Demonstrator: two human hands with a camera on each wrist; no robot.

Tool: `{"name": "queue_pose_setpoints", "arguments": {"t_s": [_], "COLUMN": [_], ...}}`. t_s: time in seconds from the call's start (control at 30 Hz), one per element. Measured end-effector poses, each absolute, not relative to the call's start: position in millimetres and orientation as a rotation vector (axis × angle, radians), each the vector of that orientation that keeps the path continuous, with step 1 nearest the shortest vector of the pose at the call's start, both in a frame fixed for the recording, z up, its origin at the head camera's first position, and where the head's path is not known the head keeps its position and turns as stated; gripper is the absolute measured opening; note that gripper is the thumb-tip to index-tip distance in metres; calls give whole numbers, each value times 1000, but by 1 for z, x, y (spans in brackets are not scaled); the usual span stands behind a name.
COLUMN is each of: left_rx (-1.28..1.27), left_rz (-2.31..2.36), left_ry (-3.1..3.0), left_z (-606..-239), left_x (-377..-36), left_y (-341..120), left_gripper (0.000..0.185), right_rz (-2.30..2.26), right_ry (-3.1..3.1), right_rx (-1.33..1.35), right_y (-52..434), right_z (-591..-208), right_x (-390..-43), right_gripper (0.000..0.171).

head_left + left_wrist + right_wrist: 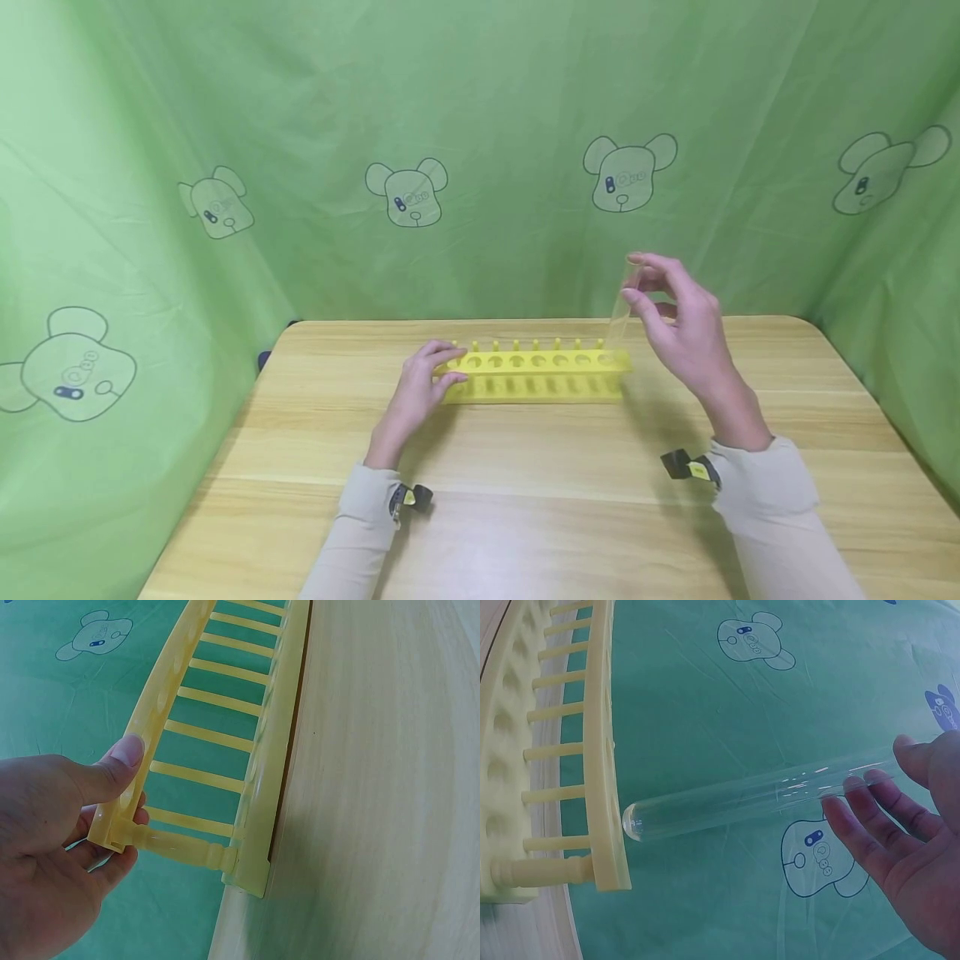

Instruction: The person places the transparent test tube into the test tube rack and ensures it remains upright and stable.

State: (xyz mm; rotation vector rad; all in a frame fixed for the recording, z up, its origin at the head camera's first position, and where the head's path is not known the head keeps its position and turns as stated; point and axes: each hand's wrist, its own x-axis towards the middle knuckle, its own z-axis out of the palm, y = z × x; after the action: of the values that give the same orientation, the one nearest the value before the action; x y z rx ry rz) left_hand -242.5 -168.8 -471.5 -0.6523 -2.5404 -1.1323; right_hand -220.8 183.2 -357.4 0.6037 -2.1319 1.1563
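While gripped at both ends of the scene, listed near to far:
Table [525,517]: wooden top, bearing the rack near its far edge.
Left hand [420,387]: fingers and thumb curled round the left end of the rack [534,375] — thumb on the upper rail.
Rack: yellow plastic, row of holes, lying crosswise on the table.
Right hand [678,321]: fingers nearly straight, fingertips pinching the upper part of the test tube [623,304].
Test tube: clear glass, held upright — rounded bottom just at the rack's right end.
Backdrop [480,125]: green cloth with bear prints.
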Motion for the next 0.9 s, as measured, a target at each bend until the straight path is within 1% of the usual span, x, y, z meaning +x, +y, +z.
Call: {"name": "queue_pose_setpoints", "arguments": {"t_s": [0.9], "left_rx": [-659], "left_rz": [-1129], "left_ry": [-2556], "left_z": [-472], "left_x": [-242], "left_y": [-170], "left_gripper": [44], "right_rz": [1173], "right_ry": [-2123], "right_rx": [636], "right_y": [170], "right_z": [-356], "right_x": [-223], "right_gripper": [49]}}
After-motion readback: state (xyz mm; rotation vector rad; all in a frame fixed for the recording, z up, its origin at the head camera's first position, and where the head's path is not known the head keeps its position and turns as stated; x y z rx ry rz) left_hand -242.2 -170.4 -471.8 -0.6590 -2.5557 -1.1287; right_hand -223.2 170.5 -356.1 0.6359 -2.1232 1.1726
